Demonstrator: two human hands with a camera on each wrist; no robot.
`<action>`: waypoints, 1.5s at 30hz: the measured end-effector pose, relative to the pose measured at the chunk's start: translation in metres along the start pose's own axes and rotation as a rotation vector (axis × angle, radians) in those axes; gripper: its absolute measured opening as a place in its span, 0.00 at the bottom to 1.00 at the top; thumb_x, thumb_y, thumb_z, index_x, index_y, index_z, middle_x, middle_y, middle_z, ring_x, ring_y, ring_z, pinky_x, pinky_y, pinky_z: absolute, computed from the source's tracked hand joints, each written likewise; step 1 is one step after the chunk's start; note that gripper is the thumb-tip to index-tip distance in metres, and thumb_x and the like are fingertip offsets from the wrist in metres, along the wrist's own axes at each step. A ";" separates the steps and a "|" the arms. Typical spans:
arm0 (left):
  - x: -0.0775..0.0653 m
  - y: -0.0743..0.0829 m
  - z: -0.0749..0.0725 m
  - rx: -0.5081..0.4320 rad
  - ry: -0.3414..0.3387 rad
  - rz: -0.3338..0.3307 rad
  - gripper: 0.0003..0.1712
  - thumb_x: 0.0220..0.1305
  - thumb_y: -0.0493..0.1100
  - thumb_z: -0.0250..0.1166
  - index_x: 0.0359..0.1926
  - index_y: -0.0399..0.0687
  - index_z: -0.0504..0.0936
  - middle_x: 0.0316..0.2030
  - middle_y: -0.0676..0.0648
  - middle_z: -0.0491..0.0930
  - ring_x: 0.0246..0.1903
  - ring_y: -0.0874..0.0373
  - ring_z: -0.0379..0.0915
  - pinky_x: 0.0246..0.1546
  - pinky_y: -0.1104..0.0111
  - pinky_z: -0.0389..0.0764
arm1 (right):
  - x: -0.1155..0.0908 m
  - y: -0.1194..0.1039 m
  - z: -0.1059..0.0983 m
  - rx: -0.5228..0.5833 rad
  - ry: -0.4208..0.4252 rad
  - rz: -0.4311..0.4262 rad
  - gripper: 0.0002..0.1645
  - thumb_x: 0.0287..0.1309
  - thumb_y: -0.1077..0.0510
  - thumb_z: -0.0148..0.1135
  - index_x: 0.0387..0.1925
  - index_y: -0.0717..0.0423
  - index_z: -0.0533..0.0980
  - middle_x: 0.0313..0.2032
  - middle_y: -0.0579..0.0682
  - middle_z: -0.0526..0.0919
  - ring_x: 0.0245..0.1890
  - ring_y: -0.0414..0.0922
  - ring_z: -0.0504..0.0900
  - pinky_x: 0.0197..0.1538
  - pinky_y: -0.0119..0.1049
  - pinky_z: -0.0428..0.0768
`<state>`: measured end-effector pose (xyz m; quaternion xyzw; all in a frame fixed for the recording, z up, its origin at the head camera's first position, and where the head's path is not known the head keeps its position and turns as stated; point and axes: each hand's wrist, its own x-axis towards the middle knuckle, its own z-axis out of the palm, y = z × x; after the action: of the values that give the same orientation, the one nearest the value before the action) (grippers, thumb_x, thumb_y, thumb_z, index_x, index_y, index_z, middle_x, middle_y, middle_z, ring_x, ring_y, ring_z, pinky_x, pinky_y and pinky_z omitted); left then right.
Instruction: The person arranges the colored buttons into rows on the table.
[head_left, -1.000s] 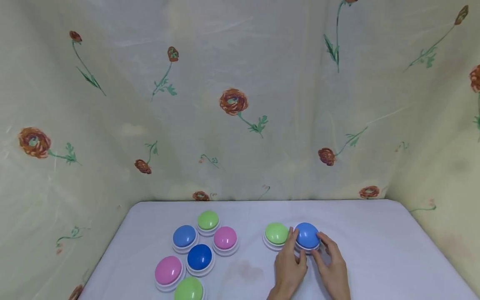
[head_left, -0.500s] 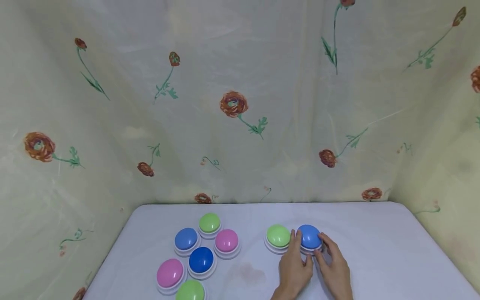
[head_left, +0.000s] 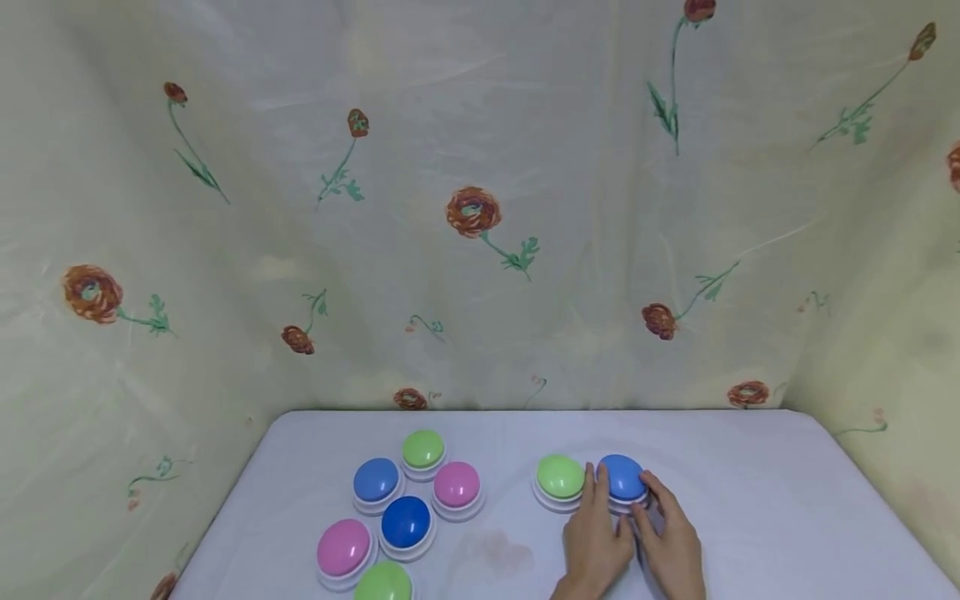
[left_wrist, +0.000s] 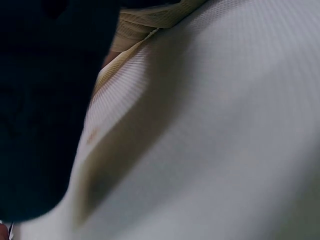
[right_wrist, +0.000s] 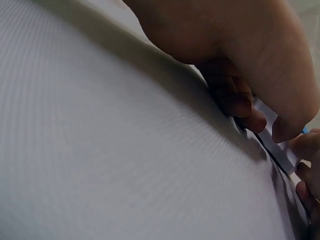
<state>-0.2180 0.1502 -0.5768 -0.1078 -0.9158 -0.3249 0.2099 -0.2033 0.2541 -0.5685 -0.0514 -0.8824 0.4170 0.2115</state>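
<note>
In the head view, a round push button with a light blue dome on a white base stands right of the table's middle. My right hand grips it from the right, fingers at the dome's side and thumb at the front of the base. In the right wrist view, fingers and thumb are curled about the white base. My left hand reaches in with straight fingers between this button and a green-domed button on its left. Its thumb is spread to the right, in front of the blue button.
To the left, several similar buttons stand in a loose group: pink, dark blue, light blue, green and more. A white cloth covers the table. Floral curtains hang behind and at both sides.
The head view has shifted slightly. My left hand has moved a little right, its fingers now straighter between the green and blue buttons. The right hand keeps its grip.
</note>
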 end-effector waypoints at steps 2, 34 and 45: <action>0.000 0.001 0.000 -0.002 0.005 -0.004 0.41 0.52 0.46 0.65 0.68 0.47 0.64 0.65 0.40 0.68 0.35 0.52 0.82 0.25 0.70 0.77 | 0.000 -0.001 -0.001 -0.002 -0.010 0.010 0.30 0.60 0.63 0.59 0.64 0.56 0.65 0.64 0.62 0.68 0.58 0.64 0.72 0.58 0.57 0.71; -0.012 -0.017 -0.025 -0.343 -0.144 0.027 0.38 0.53 0.35 0.60 0.67 0.54 0.65 0.69 0.46 0.62 0.24 0.81 0.66 0.26 0.87 0.67 | 0.003 -0.005 0.001 0.000 -0.113 0.078 0.35 0.63 0.64 0.51 0.71 0.55 0.55 0.69 0.63 0.59 0.68 0.63 0.59 0.66 0.58 0.60; -0.029 -0.045 -0.066 -0.418 -0.056 0.112 0.34 0.54 0.33 0.59 0.63 0.56 0.70 0.59 0.55 0.73 0.31 0.78 0.72 0.27 0.90 0.70 | 0.000 0.001 0.008 0.141 0.193 0.014 0.35 0.57 0.72 0.53 0.66 0.61 0.58 0.57 0.59 0.69 0.55 0.34 0.65 0.47 0.11 0.61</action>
<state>-0.1870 0.0716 -0.5688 -0.2089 -0.8267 -0.4922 0.1752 -0.2065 0.2488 -0.5740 -0.0825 -0.8261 0.4726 0.2955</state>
